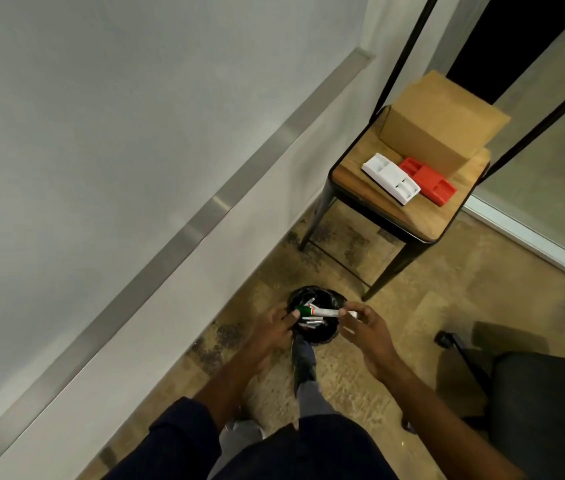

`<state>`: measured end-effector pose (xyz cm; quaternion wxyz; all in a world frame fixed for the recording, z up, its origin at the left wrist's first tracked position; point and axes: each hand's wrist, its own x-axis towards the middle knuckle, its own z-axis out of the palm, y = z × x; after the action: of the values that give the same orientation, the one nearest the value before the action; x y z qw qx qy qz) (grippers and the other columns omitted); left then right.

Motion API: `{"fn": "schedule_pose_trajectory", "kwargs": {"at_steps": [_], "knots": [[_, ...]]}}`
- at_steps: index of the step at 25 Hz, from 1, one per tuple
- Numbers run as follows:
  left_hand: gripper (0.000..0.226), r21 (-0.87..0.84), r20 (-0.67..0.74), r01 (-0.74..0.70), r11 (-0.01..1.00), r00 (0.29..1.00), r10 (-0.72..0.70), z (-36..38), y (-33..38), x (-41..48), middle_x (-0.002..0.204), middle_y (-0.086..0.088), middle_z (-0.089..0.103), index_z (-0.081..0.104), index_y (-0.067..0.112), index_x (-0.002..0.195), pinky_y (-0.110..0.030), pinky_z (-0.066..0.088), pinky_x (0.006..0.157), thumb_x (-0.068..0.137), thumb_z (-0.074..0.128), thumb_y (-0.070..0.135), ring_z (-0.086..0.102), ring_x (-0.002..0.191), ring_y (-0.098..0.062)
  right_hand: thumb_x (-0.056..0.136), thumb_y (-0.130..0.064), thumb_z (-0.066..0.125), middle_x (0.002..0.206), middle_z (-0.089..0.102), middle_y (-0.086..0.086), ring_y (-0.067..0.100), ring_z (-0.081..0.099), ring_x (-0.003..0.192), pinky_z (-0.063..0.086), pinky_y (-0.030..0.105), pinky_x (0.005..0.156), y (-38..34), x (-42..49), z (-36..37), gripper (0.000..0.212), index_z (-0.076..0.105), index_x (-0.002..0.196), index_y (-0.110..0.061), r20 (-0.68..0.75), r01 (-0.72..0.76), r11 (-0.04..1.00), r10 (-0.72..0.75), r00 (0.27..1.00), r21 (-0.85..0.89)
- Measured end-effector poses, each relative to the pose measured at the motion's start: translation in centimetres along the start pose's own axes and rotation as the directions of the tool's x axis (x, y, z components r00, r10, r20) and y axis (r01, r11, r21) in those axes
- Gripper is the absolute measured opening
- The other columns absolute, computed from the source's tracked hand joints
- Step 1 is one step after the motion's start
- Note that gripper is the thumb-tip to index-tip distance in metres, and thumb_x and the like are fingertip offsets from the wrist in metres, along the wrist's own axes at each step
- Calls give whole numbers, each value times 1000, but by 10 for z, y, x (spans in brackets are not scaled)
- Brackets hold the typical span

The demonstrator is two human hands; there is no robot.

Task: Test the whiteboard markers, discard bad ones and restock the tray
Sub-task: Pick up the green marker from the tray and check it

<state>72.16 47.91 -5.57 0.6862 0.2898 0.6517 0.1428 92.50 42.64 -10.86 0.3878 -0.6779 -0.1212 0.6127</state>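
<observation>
One green-capped marker (315,311) held level directly above bin (321,339), long axis left to right. Cap end pinched by left hand (274,332), white barrel end pinched by right hand (366,329); both equally near. Barrel white, red band beside green cap. Discarded markers (312,322) lying below inside bin. Likely next: release straight down. White tray (390,178) and red tray (428,181) well apart from bin, on stool (426,216).

Marker (315,310) pinched by left grip (274,329), right grip (366,329), over bin (326,336)

Green-capped marker (315,311) horizontal over bin (320,340) (markers (312,322) inside).
</observation>
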Motion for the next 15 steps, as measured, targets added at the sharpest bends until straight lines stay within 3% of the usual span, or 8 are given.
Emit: {"fn": "schedule_pose_trajectory", "kwargs": {"at_steps": [1,3,6,8,10,11,13,15], "knots": [[2,100,-19,7,995,1000,-5,-1,0,3,92,13,58,58,25,100,-21,51,74,99,58,23,56,82,1,90,-20,71,121,58,10,25,59,105,51,36,77,9,16,-7,41,53,126,-14,-41,-89,995,87,995,-48],[24,267,-80,39,963,997,-18,-2,-5,6,81,15,48,49,32,78,-23,44,72,102,51,28,47,73,2,90,-23,71,129,53,10,26,56,103,48,37,75,27,39,-28,56,44,137,-15,-173,-210,948,171,970,-239],[36,404,-81,-15,915,995,52,-6,-18,3,74,18,39,40,36,72,-5,38,58,105,43,23,39,67,5,92,-21,67,126,62,11,27,60,105,49,29,74,31,42,-54,37,59,127,-10,-290,-156,883,23,957,-443],[36,477,-64,-65,877,992,108,-7,-26,-5,75,18,40,42,35,73,-6,40,56,105,43,20,39,65,6,93,-19,64,117,67,11,25,62,100,49,29,68,31,32,-62,26,65,118,-10,-250,-106,886,-11,968,-451],[25,538,-64,-100,837,985,159,-9,-31,-11,87,14,51,59,29,88,-13,39,69,105,43,21,51,76,-2,94,-18,63,114,68,10,25,63,101,51,33,78,28,22,-60,22,66,115,-12,-190,-66,871,-32,981,-486],[23,561,-45,-122,819,983,178,-10,-34,-11,101,9,56,65,20,108,-18,37,80,106,42,22,58,93,-11,94,-19,62,113,69,8,24,63,102,51,34,81,26,17,-57,22,67,115,-13,-165,-37,860,-55,985,-509],[36,608,14,-184,772,975,222,-9,-39,-13,129,-2,58,54,10,136,-20,34,92,106,41,24,56,124,-22,96,-20,60,111,68,4,20,63,100,50,28,78,19,1,-45,21,67,115,-15,-134,27,846,-116,984,-533],[40,616,64,-250,747,961,270,-6,-39,-14,140,-7,58,52,11,141,-22,38,98,105,43,27,54,130,-23,97,-22,59,107,68,0,14,62,96,46,19,71,5,-16,-30,17,66,113,-18,-94,105,837,-184,978,-538]]}}
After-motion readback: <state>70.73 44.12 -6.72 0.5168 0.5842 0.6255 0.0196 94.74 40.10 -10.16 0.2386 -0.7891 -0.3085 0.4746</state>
